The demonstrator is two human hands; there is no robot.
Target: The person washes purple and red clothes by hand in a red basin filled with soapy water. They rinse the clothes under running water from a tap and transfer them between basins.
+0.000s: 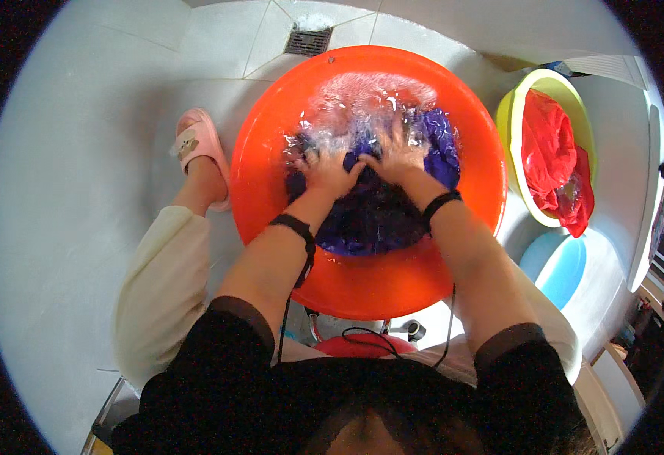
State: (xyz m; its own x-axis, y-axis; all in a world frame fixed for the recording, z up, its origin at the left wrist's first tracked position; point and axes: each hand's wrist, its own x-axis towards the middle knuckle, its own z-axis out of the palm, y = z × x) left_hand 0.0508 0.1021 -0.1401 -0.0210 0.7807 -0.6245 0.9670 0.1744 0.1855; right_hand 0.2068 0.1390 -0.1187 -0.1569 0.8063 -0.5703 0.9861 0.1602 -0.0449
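A large orange basin stands between my legs, partly filled with water that splashes and foams at its far side. Dark blue-purple cloth lies soaked in the water. My left hand presses on the cloth with its fingers spread. Beside it, my right hand also lies on the cloth, fingers apart, its thumb close to the left thumb. The fingertips of both hands are partly hidden by splashing water. Each wrist has a black band around it.
To the right, a yellow-green bucket holds red cloth hanging over its rim. Below it sits a light blue basin. A floor drain lies beyond the orange basin. My left foot wears a pink slipper.
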